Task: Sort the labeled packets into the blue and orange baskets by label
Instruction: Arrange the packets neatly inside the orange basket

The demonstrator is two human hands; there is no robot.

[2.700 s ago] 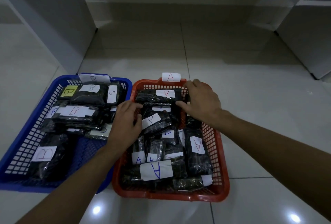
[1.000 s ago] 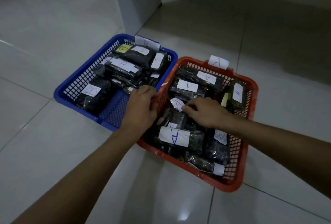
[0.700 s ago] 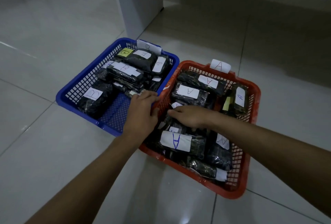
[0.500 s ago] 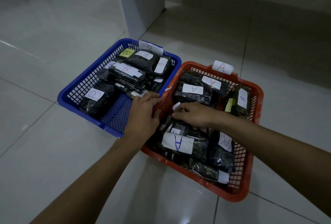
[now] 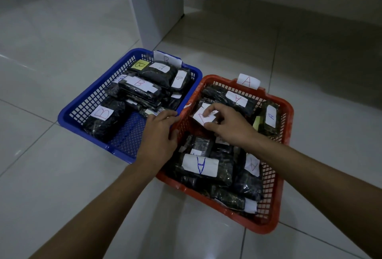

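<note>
Forearms: both reach in from the bottom edge, nothing else down there but floor tiles (image 5: 62, 176).
Orange basket (image 5: 266, 220): closest to us, packed with dark packets, every label I can read says A, including the big blue-A packet (image 5: 201, 166) at the front.
Left hand (image 5: 160, 132): resting over the rims where the two baskets meet, fingers loosely laid, not holding a packet as far as I can tell; looks like it's steadying things.
Right hand (image 5: 227, 125): thumb and fingers pinching a packet with a red letter on its label (image 5: 203, 116), in the middle of the orange basket.
Tip for this step: honestly, turn that label face-up and read it before committing; the letter looks like an A but fingers cover part of it. If A, leave it lying flat.
Blue basket (image 5: 70, 114): just beside the orange one, rims touching, holds B-labelled packets (image 5: 103, 118).
Tags: paper A tag (image 5: 248, 82) on the orange basket's far rim.
</note>
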